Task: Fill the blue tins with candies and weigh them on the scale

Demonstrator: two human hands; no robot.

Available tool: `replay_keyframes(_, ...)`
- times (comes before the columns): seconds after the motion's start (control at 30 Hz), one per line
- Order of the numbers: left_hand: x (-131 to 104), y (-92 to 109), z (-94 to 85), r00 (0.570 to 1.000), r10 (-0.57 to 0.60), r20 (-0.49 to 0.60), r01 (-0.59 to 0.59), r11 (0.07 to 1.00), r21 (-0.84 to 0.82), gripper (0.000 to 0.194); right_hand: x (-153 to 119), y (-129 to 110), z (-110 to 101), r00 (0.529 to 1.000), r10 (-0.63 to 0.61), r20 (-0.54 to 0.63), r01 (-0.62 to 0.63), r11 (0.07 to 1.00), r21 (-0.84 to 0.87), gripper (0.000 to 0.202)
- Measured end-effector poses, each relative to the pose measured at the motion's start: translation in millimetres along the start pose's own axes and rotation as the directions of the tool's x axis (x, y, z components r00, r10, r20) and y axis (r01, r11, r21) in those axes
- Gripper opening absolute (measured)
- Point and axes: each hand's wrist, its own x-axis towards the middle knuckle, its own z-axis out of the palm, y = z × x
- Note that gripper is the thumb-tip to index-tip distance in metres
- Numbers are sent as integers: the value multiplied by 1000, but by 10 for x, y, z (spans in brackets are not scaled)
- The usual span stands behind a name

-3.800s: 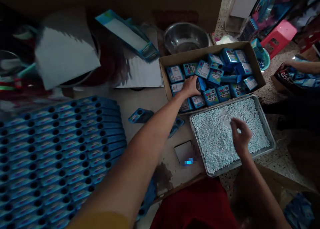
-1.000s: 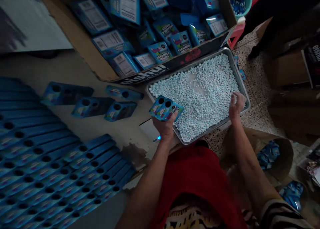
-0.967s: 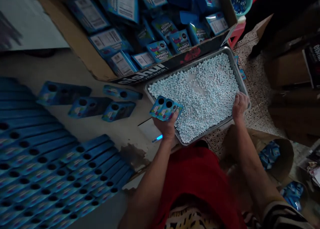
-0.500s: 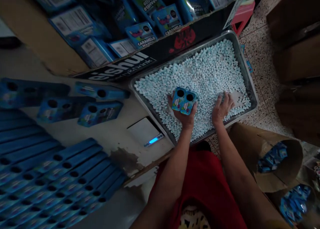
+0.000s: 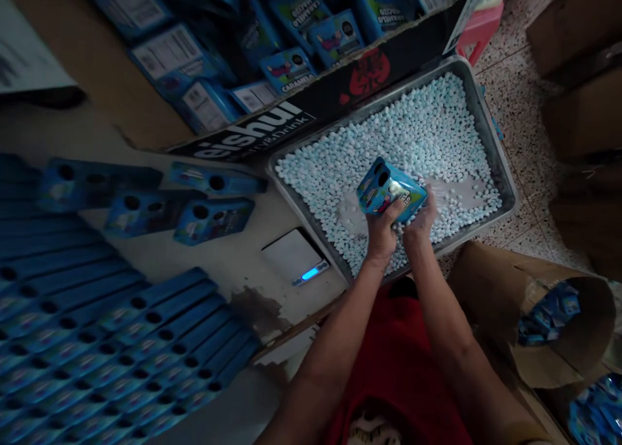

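Two blue cardboard boxes (image 5: 402,187) at three o'clock are gripped by your left fingers (image 5: 394,209); your right fingers (image 5: 429,204) touch them, hold unclear. Pickup seems done; many pale-blue round pellets (image 5: 335,157) beneath suggest work left.

Two blue boxes (image 5: 396,183), pressed side by side, each with a dark round hole, are held tilted above the tray (image 5: 492,140), their colourful print partly covered. The pellets (image 5: 411,124), small, white and pale blue, spread unevenly across the metal tray, its floor showing in patches either side
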Motion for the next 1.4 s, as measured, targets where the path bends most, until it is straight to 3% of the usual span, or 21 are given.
replay_keyframes(0.1, -45, 296, -328, 996, 82, 28, -85, 988, 127, 62, 62, -49, 92, 996, 84, -23, -77, 969, 235, 60)
replay_keyframes(0.27, -15, 517, -912, 980, 185, -71, -137, 892, 431, 82, -65, -279, 226, 988, 89, 126, -123, 948, 294, 41)
replay_keyframes(0.43, 113, 507, -1223, 958, 269, 100, -274, 752, 599, 94, -281, -634, 415, 954, 11, 301, -93, 961, 261, 33)
replay_keyframes(0.53, 148, 528, -1285, 946, 295, 135, -316, 740, 594, 96, -398, -805, 615, 948, 7, 318, -88, 966, 242, 34)
replay_keyframes(0.63, 167, 567, -1324, 921, 337, 196, -386, 721, 575, 91, -499, -904, 828, 968, 29, 251, -71, 985, 156, 45)
replay_keyframes(0.8, 242, 611, -1386, 886, 364, 287, -464, 696, 547, 82, -595, -966, 1077, 967, -40, 252, 43, 999, -5, 47)
replay_keyframes(1.17, 346, 625, -1389, 844, 397, 361, -537, 617, 576, 76, -570, -961, 1363, 887, -223, 403, 321, 927, -194, 65)
replay_keyframes(1.3, 382, 566, -1434, 827, 418, 375, -562, 613, 556, 77, -571, -926, 1399, 875, -242, 419, 330, 932, -151, 65)
replay_keyframes(1.4, 393, 501, -1463, 839, 392, 377, -544, 602, 585, 81, -597, -880, 1400, 863, -222, 453, 300, 948, -107, 64)
